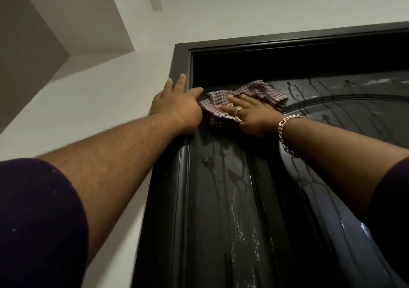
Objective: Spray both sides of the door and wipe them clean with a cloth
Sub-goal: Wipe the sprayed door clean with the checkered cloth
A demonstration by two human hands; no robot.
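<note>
The dark door [221,199] fills the right half of the view, seen from below, with wet spray streaks running down its panels. A checked purple-and-white cloth [254,92] lies flat against the door's upper left corner. My right hand [250,115], with a ring and a chain bracelet, presses the cloth to the door with straight fingers. My left hand [177,101] rests flat on the dark door frame [179,61] at the left, fingers straight, thumb reaching toward the cloth.
A white wall [99,101] runs along the left of the frame, and the white ceiling [66,10] with a recessed step is above. The top of the door frame crosses the upper right.
</note>
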